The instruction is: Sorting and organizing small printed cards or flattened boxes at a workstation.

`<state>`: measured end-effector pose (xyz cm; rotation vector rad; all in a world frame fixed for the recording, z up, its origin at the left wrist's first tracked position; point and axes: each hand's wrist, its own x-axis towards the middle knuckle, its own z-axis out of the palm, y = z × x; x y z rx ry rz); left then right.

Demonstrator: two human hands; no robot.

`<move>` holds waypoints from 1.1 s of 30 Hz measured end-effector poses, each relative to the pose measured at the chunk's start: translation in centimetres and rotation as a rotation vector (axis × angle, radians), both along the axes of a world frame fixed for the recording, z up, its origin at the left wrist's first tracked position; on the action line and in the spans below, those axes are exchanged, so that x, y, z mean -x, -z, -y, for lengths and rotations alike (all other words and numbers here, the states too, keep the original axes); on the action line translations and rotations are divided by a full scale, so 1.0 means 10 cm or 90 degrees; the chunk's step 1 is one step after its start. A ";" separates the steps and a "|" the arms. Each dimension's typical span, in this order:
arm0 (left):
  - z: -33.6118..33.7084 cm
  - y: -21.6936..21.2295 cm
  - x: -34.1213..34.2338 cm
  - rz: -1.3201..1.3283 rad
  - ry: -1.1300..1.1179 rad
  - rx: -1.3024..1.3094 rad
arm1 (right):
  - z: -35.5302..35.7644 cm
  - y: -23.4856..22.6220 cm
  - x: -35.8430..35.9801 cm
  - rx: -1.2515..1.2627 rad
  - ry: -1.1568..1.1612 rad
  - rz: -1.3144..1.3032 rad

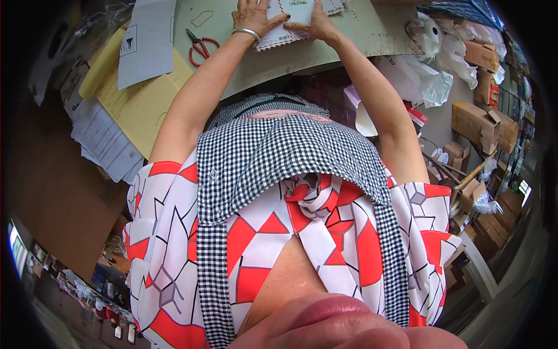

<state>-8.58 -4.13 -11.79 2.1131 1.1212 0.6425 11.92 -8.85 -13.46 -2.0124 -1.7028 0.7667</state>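
Note:
At the top of the view, a flat white printed packet (283, 39) with red-striped edges lies on the table. My left hand (253, 17) rests at its left side, fingers spread, thumb stretched across its face. On the opposite side my right hand (321, 24) has its thumb laid over the packet and its other fingers along the right edge, partly cut off by the frame. The two thumbs nearly meet. Red-handled pliers (203, 50) lie left of my left wrist, below a thin yellowish loop (202, 18).
Pale green table (372, 35) with a curved near edge. White paper (148, 46) and yellow sheets (145, 107) overhang at left. Another printed piece (335, 7) sits beyond my right hand. To the right are a white roll (427, 32), plastic bags (433, 81) and cardboard boxes (476, 125).

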 end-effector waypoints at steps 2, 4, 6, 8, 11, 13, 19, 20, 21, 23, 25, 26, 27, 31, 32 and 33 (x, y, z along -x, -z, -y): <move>-0.01 0.08 0.04 -0.001 -0.011 -0.006 | 0.01 -0.02 0.04 -0.113 -0.052 -0.081; -0.03 0.09 0.02 -0.001 -0.019 -0.012 | -0.01 -0.07 0.07 -0.116 -0.103 -0.125; -0.05 0.06 -0.18 -0.250 -0.099 -0.016 | 0.02 -0.02 0.01 -0.104 -0.055 -0.123; -0.04 0.06 -0.20 -0.249 -0.100 -0.031 | 0.02 -0.02 0.01 -0.092 -0.012 -0.127; -0.01 -0.03 -0.20 -0.246 -0.102 -0.036 | 0.03 -0.06 0.03 -0.053 0.019 -0.095; 0.00 -0.07 -0.22 -0.241 -0.095 -0.028 | 0.03 -0.06 0.00 -0.073 -0.004 -0.106; -0.02 0.07 -0.15 0.059 -0.030 -0.042 | 0.01 -0.03 -0.04 -0.084 0.001 -0.129; -0.03 0.01 -0.20 -0.084 -0.071 -0.045 | 0.01 -0.04 0.00 -0.084 0.001 -0.130; -0.03 -0.03 -0.22 -0.227 -0.113 -0.049 | 0.01 -0.05 0.03 -0.075 0.020 -0.165; -0.03 -0.04 -0.22 -0.228 -0.113 -0.047 | 0.00 -0.05 0.03 -0.068 0.039 -0.198; -0.03 -0.03 -0.21 -0.225 -0.113 -0.048 | -0.01 -0.03 -0.03 -0.075 0.012 -0.115; -0.04 0.00 -0.15 -0.068 -0.068 -0.051 | 0.01 0.00 -0.06 -0.078 0.012 -0.113; -0.03 0.04 -0.12 0.089 -0.023 -0.054 | 0.03 0.02 -0.10 -0.109 -0.004 -0.120; -0.07 0.36 -0.26 -0.222 -0.118 -0.153 | 0.06 0.09 -0.04 -0.113 0.008 -0.069; -0.07 0.36 -0.26 -0.222 -0.119 -0.153 | 0.08 0.09 -0.01 -0.103 0.042 -0.090; -0.08 0.35 -0.26 -0.221 -0.116 -0.148 | 0.08 0.08 -0.01 -0.102 0.041 -0.090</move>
